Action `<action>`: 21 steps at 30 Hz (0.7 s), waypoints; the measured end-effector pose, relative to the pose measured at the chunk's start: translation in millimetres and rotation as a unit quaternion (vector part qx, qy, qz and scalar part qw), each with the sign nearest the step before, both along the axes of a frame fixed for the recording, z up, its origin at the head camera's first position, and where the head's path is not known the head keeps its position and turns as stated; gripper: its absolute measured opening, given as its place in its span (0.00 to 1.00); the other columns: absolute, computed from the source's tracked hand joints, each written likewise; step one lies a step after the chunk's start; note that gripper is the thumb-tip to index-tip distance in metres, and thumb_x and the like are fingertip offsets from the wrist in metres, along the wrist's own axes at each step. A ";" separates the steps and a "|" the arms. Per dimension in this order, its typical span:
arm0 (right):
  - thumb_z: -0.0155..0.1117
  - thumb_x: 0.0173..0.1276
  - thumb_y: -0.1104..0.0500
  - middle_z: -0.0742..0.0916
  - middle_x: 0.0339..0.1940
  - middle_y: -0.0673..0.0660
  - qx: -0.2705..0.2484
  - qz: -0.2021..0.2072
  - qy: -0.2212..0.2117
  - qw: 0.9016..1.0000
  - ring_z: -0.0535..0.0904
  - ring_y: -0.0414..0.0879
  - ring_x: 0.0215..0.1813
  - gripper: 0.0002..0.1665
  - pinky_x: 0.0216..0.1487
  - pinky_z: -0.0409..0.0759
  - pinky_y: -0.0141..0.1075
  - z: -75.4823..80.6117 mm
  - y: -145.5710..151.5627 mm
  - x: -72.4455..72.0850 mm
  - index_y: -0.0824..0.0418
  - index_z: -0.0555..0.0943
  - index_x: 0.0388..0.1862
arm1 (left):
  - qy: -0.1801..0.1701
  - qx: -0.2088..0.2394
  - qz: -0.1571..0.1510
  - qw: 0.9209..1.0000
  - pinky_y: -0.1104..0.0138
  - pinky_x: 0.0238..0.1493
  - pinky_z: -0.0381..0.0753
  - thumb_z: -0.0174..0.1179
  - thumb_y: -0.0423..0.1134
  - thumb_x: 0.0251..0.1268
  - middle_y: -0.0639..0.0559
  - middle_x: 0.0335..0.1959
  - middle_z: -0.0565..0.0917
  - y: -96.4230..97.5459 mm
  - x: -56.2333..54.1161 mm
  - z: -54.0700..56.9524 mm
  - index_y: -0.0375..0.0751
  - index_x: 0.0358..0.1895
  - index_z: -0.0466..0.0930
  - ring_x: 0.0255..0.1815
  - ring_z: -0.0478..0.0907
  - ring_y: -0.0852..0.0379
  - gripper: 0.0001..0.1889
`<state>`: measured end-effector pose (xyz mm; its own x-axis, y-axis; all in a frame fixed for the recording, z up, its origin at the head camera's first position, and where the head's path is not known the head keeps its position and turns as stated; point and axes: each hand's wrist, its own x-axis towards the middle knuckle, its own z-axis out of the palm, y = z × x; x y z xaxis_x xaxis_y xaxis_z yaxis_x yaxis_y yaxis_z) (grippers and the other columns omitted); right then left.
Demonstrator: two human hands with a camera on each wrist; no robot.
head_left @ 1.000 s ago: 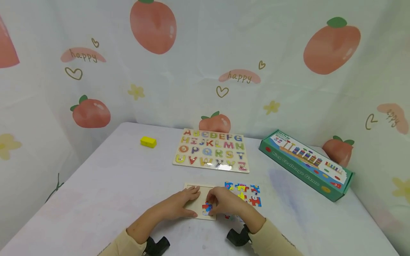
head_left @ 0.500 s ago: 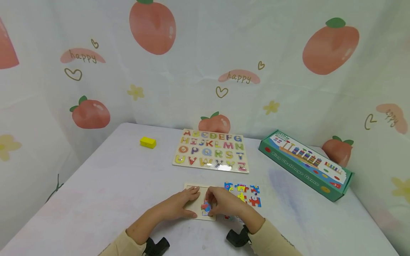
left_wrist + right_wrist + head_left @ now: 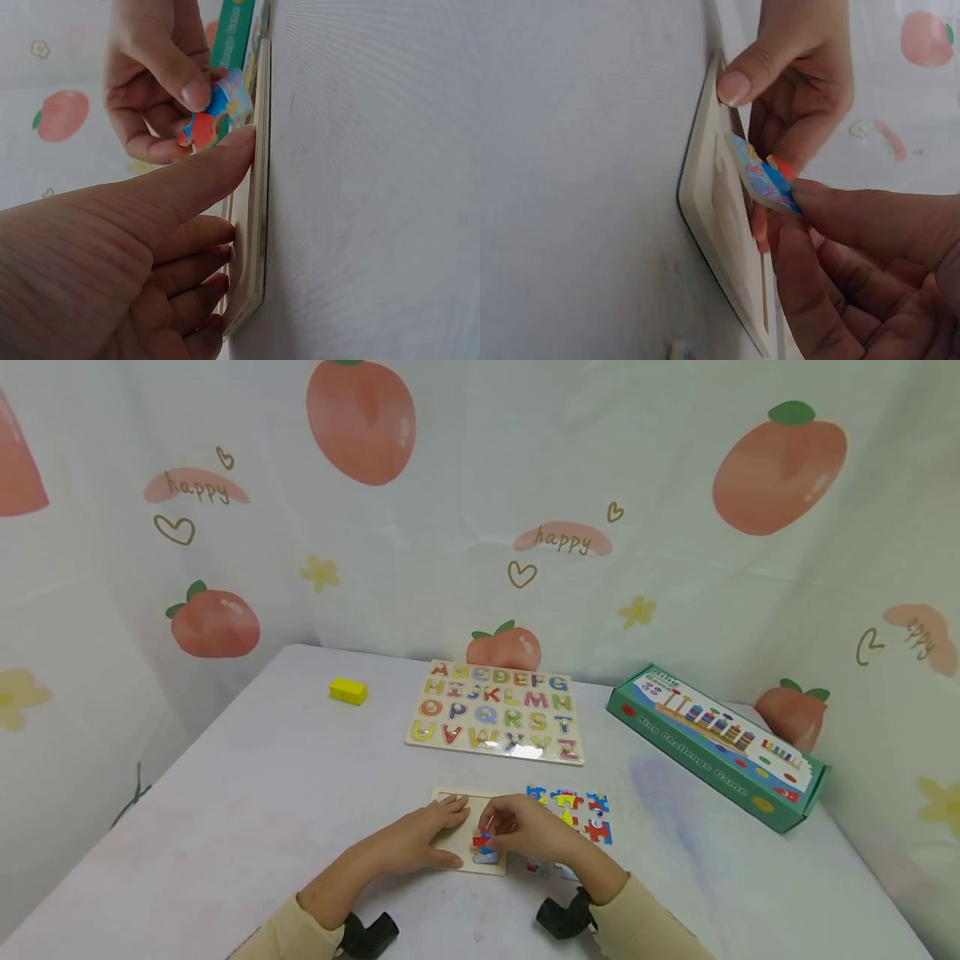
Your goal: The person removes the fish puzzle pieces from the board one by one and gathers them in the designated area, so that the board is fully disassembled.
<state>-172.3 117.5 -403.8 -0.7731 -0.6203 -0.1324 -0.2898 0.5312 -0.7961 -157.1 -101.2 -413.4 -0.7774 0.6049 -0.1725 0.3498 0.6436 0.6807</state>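
Note:
A small wooden puzzle board (image 3: 454, 841) with a raised rim lies near the front of the table. My left hand (image 3: 420, 837) rests on its left side with the fingers spread and the thumb along the near rim. My right hand (image 3: 528, 831) pinches a red and blue jigsaw piece (image 3: 769, 180) between thumb and fingers over the right part of the board. The piece is tilted, its lower edge close over the board's surface in the right wrist view. In the left wrist view the right thumb lies across part of the jigsaw piece (image 3: 204, 127).
Several loose jigsaw pieces (image 3: 597, 832) lie right of the board, partly hidden by the right hand. Behind stands an alphabet board (image 3: 495, 752) lying flat. A green game box (image 3: 712, 752) is at the back right, a yellow block (image 3: 348, 692) at the back left.
The jigsaw piece has been turned and tilted in the right fingers, staying over the same part of the board. The left hand has stayed in place.

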 end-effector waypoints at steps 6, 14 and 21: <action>0.65 0.60 0.64 0.82 0.32 0.52 -0.034 -0.014 -0.022 0.999 0.76 0.39 0.33 0.08 0.34 0.76 0.27 1.2 20.2 3.3 0.60 0.80 0.39 | 0.007 -0.008 -0.001 1.000 0.44 0.71 0.50 0.65 0.46 0.56 0.44 0.73 0.57 0.8 -0.5 -1.3 0.35 0.68 0.62 0.75 0.48 0.40 0.38; 0.65 0.61 0.62 0.80 0.31 0.54 -0.049 -0.058 -0.045 0.996 0.75 0.40 0.33 0.11 0.31 0.76 0.28 3.2 64.7 16.6 0.64 0.80 0.42 | 0.017 -0.013 -0.005 1.000 0.45 0.71 0.51 0.65 0.45 0.55 0.43 0.73 0.57 2.5 -1.1 -1.1 0.34 0.68 0.62 0.75 0.48 0.40 0.38; 0.64 0.62 0.60 0.79 0.33 0.55 -0.058 -0.099 -0.075 0.991 0.74 0.43 0.35 0.15 0.31 0.76 0.28 -4.1 100.3 24.6 0.67 0.79 0.44 | 0.015 -0.012 -0.006 1.000 0.45 0.71 0.51 0.65 0.46 0.55 0.43 0.73 0.56 1.4 -1.4 -2.7 0.34 0.68 0.62 0.75 0.48 0.40 0.38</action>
<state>-147.7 217.8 -407.9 -0.8580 -0.4763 -0.1925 -0.0627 0.4690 -0.8810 -158.5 -99.8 -416.0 -0.7757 0.6096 -0.1631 0.3771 0.6550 0.6548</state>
